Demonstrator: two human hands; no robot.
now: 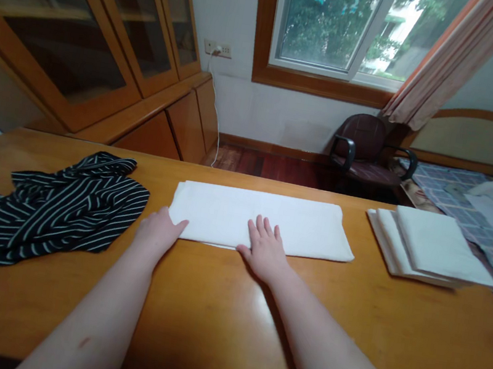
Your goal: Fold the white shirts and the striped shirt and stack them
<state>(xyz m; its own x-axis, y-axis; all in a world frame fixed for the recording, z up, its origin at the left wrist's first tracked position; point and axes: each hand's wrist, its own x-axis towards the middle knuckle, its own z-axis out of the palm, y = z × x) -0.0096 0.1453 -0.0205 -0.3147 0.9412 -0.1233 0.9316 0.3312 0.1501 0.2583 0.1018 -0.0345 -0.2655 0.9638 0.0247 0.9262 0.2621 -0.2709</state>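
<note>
A white cloth (223, 212), folded into a long flat strip, lies across the middle of the wooden table. At its near left corner is my left hand (159, 230), the thumb on top of the cloth and the fingers curled at the left edge, their tips partly hidden. My right hand (264, 246) rests flat near the middle of the strip's near edge, its fingers spread and holding nothing. Off to the left, a crumpled black garment with white stripes (69, 206) sits apart from both hands. A stack of folded white cloths (437, 246) is at the right.
The wooden table (207, 315) spans the width of the view. Beyond it stand a glass-door cabinet (149, 88) on the left, a dark armchair (367, 147), and a bed with a checked cover (447, 185) on the right. A white cord (215, 111) hangs from the wall socket.
</note>
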